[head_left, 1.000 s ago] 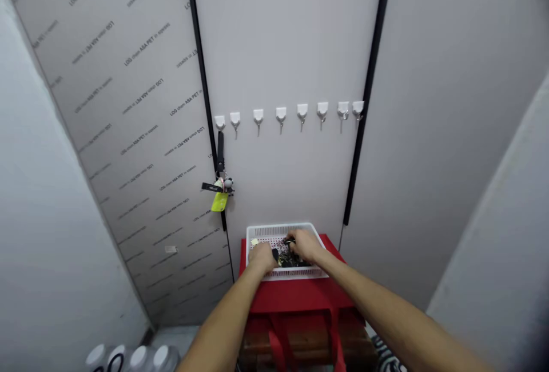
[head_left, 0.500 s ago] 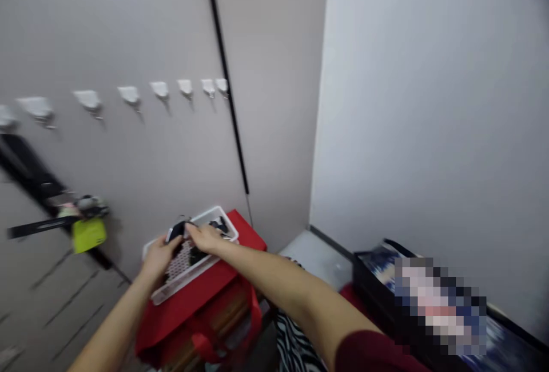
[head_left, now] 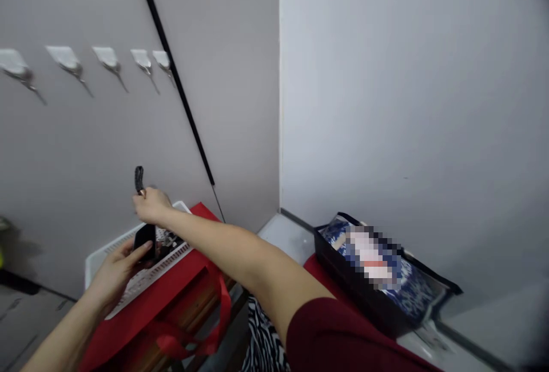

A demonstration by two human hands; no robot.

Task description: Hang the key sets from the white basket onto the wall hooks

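My left hand (head_left: 118, 269) grips a flat black rectangular object (head_left: 144, 240), its thumb on the front face. Just above it, my right hand (head_left: 153, 206) is closed on a dark braided loop strap (head_left: 139, 178) with a gold-coloured fitting, which sticks up past the fingers. Whether the strap is joined to the black object, I cannot tell. Both hands are over a white plastic basket (head_left: 91, 269) with slotted sides. Small dark items (head_left: 169, 241) lie inside it, partly hidden by my hands and right forearm. The basket rests on a red bag (head_left: 150, 309).
White hooks (head_left: 105, 58) line the grey panel at the left. A red ribbon handle (head_left: 225, 297) hangs from the bag. To the right, a black-edged bag (head_left: 360, 297) with a blue pattern stands by the wall. Zebra-striped fabric (head_left: 261, 337) is below my right arm.
My right hand has risen out of the basket with the braided strap standing up from it. The view has swung right, so the basket and hooks appear further left.
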